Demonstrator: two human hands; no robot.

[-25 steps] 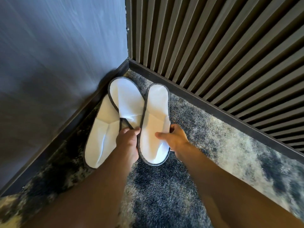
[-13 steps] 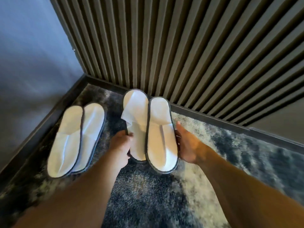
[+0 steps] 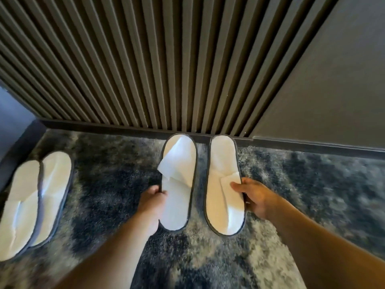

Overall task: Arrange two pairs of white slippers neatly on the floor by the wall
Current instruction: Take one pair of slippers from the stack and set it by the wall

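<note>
Head view, looking down: a person crouched over a mottled grey-and-cream carpet holds one white slipper in each bare hand, toes pointing at the dark baseboard of a ribbed, slatted wall. The left hand pinches the outer edge of the left slipper at about mid-length, its grip closed on the grey-piped rim, thumb on top. That slipper's toe cover is folded and stands up crooked, its corner jutting out past the left rim. The right hand holds the right slipper, its grip clamped on the outer edge with the thumb pressed on the white upper where the toe cover ends. The two slippers lie side by side and roughly parallel, a narrow strip of carpet between them, their toes just short of the baseboard; whether the soles rest fully on the carpet cannot be told. Both bare forearms reach in from the bottom of the frame.

Well apart to the left, near the corner where a plain bluish wall meets the slatted one, the second pair of slippers lies on the carpet untouched, the two pressed together along their inner edges, one slightly overlapping the other, and angled a little to the right. A smooth dark panel fills the wall to the right of the slats.
</note>
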